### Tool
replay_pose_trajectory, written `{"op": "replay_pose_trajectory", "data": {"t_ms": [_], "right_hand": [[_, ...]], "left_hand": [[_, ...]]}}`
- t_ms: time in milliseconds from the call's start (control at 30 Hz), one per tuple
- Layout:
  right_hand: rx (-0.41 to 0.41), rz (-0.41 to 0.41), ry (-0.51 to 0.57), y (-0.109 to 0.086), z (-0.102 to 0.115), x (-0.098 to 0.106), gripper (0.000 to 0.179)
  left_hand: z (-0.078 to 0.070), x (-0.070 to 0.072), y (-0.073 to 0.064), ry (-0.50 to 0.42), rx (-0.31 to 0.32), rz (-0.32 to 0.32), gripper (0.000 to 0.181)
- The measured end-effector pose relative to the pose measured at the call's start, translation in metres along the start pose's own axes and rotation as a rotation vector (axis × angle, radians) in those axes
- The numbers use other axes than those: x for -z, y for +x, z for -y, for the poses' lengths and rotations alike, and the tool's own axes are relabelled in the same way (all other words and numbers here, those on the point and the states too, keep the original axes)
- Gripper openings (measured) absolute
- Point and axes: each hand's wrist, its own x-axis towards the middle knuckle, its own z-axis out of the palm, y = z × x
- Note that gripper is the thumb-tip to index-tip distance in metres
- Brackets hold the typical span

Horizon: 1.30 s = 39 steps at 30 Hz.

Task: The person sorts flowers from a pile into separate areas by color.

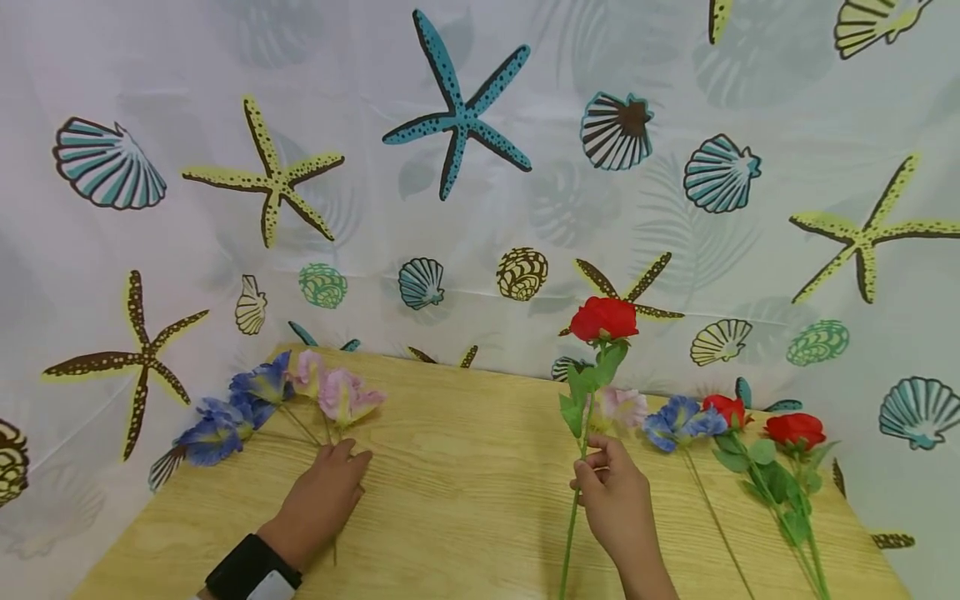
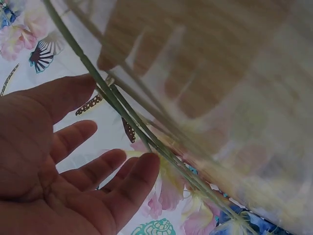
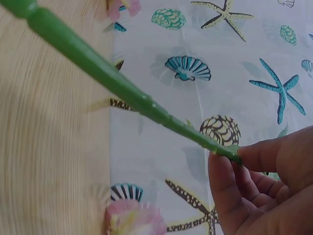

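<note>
My right hand (image 1: 619, 498) pinches the green stem of a red artificial rose (image 1: 603, 319) between thumb and fingers, and the bloom stands upright above the hand. In the right wrist view that stem (image 3: 98, 68) runs up to the fingertips. At the left, my left hand (image 1: 324, 493) lies by the stems of two pink flowers (image 1: 347, 397), its fingers relaxed. The left wrist view shows thin green stems (image 2: 129, 117) crossing in front of the thumb and fingertips, with the palm uncurled. Blue flowers (image 1: 213, 429) lie just left of the pink ones.
On the right of the wooden table (image 1: 465, 467) lie a pale pink flower (image 1: 624, 408), a blue flower (image 1: 681, 422) and two red roses (image 1: 795, 429) with leafy stems. A white cloth (image 1: 480, 225) printed with starfish and shells hangs behind the table.
</note>
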Motion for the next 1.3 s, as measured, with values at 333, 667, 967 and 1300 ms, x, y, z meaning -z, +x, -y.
{"op": "replay_pose_trajectory", "data": {"t_ms": [333, 667, 967, 1300], "right_hand": [[-0.039, 0.018, -0.152, 0.015, -0.019, 0.043, 0.039], [-0.004, 0.029, -0.443, 0.033, -0.039, 0.106, 0.042], [-0.021, 0.024, -0.631, 0.054, -0.074, 0.177, 0.042], [-0.25, 0.16, -0.746, 0.066, -0.122, 0.222, 0.044]], "left_hand": [[0.011, 0.001, -0.004, 0.113, -0.037, -0.037, 0.04], [0.014, 0.005, -0.008, 0.088, 0.064, 0.022, 0.043], [0.02, 0.005, -0.003, -0.039, 0.127, 0.152, 0.034], [0.017, 0.01, -0.005, -0.1, 0.127, 0.152, 0.016]]}}
